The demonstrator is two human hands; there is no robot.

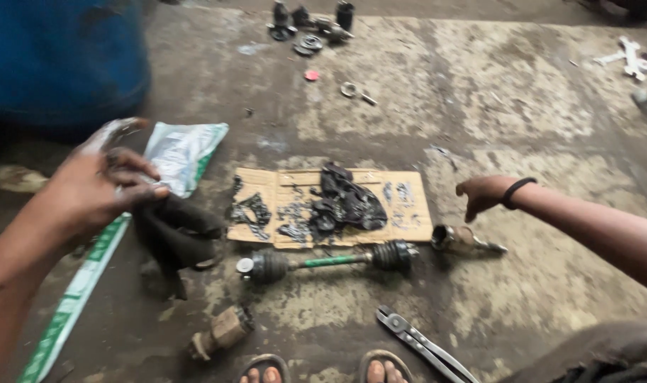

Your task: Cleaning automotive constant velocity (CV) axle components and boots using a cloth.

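My left hand [100,188], smeared with grease, is closed on a black rag [176,232] that hangs down from it, in front of a white and green plastic bag [183,152]. My right hand [483,193], with a black band on its wrist, hovers with loosely curled fingers and holds nothing. It is just above a metal joint housing [459,240] lying on the floor. A drive shaft [330,260] with a green rod and two black rubber boots lies between the hands. Behind it is a piece of cardboard [412,213] covered with black grease lumps [344,202].
Long-handled pliers [422,344] lie near my sandalled feet [266,370]. Another joint piece [224,330] sits at the lower left. A blue drum [61,57] stands at the upper left. Small metal parts [309,28] lie far back, with a white wrench [632,60] at the far right.
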